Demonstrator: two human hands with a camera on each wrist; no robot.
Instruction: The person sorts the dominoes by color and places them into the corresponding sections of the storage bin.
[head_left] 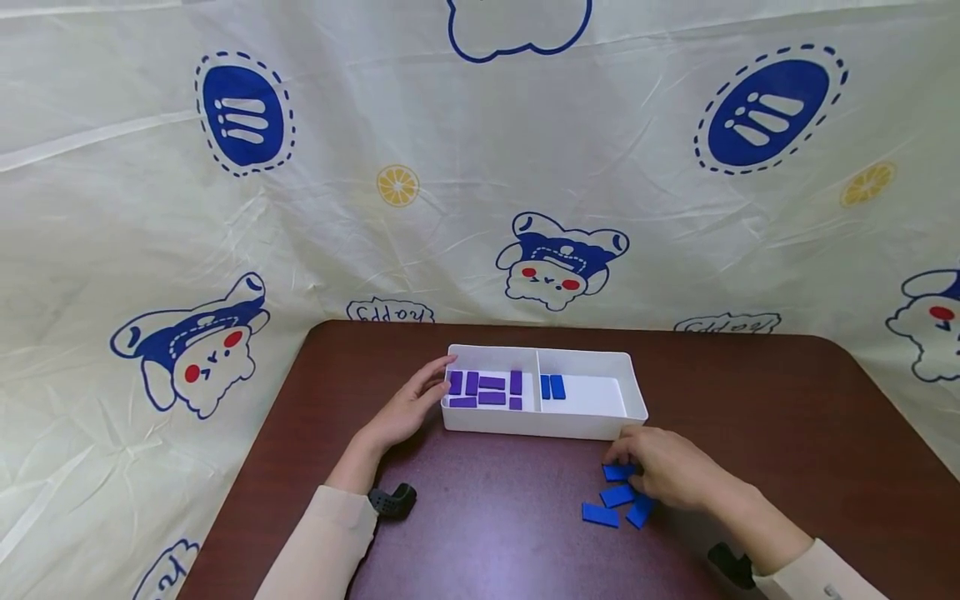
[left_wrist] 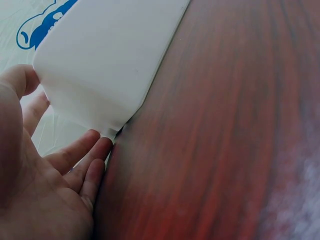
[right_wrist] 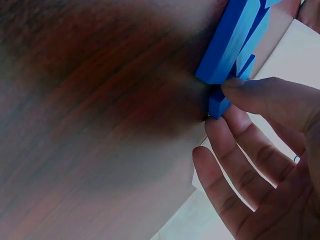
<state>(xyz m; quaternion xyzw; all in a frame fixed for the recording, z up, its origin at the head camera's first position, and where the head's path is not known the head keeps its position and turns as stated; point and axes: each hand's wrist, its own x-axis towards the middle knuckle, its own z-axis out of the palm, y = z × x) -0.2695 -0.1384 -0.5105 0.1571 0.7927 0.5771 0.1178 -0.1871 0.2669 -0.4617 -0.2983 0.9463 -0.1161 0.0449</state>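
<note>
A white two-compartment box [head_left: 540,426] stands on the table. My left hand [head_left: 408,408] rests at its left end, fingers fairly straight against the end wall; the left wrist view shows the thumb near the rim and the other fingertips lower down. Flat purple blocks [head_left: 492,398] lie in the left compartment, and two blue blocks [head_left: 552,387] lie side by side in the right one. In front of the box's right corner, my right hand [head_left: 671,467] pinches a blue block [right_wrist: 217,104] between thumb and fingertips. Several blue blocks [head_left: 601,515] lie loosely grouped beside it.
The dark brown wooden table [head_left: 480,517] has rounded far corners. Behind it hangs a pale printed cloth [head_left: 465,250]. A black strap [head_left: 393,502] is at the left wrist, and another dark device [head_left: 731,567] is at the right wrist.
</note>
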